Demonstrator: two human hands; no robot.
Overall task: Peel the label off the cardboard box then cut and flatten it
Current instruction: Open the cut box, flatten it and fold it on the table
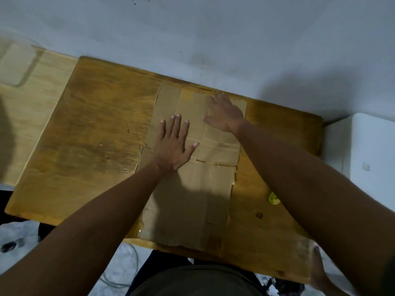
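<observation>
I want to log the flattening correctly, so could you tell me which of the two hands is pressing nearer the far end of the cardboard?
The right hand: it lies flat near the far end of the cardboard, while the left hand presses closer to the middle.

Cardboard box [192,189] flattened (brown), tabletop.

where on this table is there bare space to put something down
The widest bare patch is the table left of the flattened cardboard. The right strip is narrower, with a yellow object. Both hands crowd the cardboard.
</observation>
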